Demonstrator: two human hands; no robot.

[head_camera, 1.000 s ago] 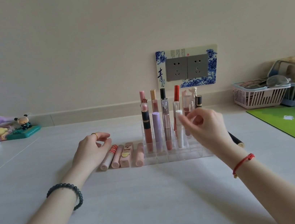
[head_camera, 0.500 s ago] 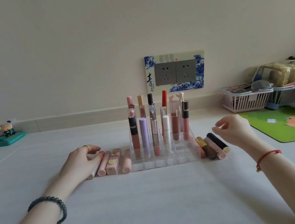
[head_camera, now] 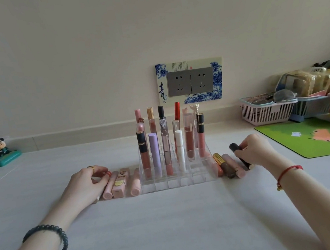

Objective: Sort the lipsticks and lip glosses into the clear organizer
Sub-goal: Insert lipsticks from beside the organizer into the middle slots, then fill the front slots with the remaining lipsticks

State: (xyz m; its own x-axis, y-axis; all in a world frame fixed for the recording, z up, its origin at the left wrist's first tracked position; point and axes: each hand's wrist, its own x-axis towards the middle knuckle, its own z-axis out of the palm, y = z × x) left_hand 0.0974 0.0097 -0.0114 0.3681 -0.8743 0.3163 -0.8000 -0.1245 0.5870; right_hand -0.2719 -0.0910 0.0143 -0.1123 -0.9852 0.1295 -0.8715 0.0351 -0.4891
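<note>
A: So, what did each hand have?

B: The right hand (head_camera: 254, 151) was curled round the black lipstick (head_camera: 238, 153), whose far end was tipped up off the table (head_camera: 174, 229), just right of the clear organizer (head_camera: 178, 181). The left hand (head_camera: 83, 186) pinched the orange-capped tube (head_camera: 108, 173) at the organizer's left side, beside three pink tubes (head_camera: 118, 184) lying flat.

A: What could have gone wrong?

B: The swing in, I judged. The organizer's back rows were packed with tall standing glosses, and the black-capped gloss (head_camera: 201, 136) stood by its right rim, nearest that hand. A low carry could have clipped it and toppled its neighbours. Lifting could also have nudged the pale pink tube (head_camera: 234, 166) lying right beside the black one and set it rolling.

A: And room?

B: The organizer's front rows held nothing, and open table lay between it and the front edge, so entering from the front looked safest. Toward the right edge, the green mat (head_camera: 310, 140) and the baskets (head_camera: 264, 113) crowded things.
</note>
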